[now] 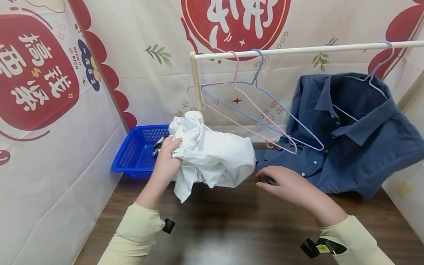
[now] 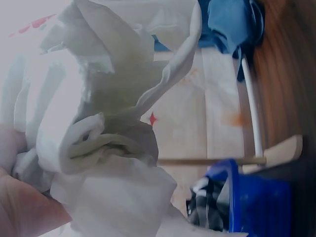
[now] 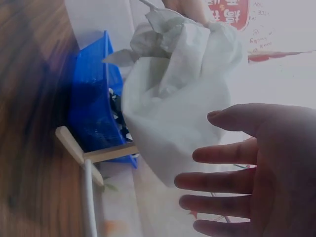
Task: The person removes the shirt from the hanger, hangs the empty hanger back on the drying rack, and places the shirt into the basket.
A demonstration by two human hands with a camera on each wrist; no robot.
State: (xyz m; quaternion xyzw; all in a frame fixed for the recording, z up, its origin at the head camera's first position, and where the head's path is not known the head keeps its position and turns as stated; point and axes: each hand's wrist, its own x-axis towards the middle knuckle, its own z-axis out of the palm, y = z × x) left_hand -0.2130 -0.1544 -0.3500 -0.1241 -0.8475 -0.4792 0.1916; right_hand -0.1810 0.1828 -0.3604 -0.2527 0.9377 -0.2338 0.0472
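A bunched white garment (image 1: 219, 156) hangs in the air above the table; its kind cannot be told through the folds. My left hand (image 1: 167, 158) grips it at its left side, and the left wrist view shows the creased cloth (image 2: 118, 192) over the fingers. To the right of the cloth, my right hand (image 1: 285, 182) is held apart from it. In the right wrist view that hand (image 3: 276, 168) has its fingers spread and holds nothing. Behind the garment, a pink hanger (image 1: 246, 95) and a blue hanger (image 1: 274, 99) hang bare on the white rail (image 1: 302, 50).
On the rail's right, a dark blue shirt (image 1: 361, 151) hangs on another blue hanger, its lower part spread over the wooden table (image 1: 219, 230). At back left sits a blue basket (image 1: 131, 169) with black-and-white cloth (image 2: 207, 202) inside. A wooden post (image 1: 195, 80) supports the rail.
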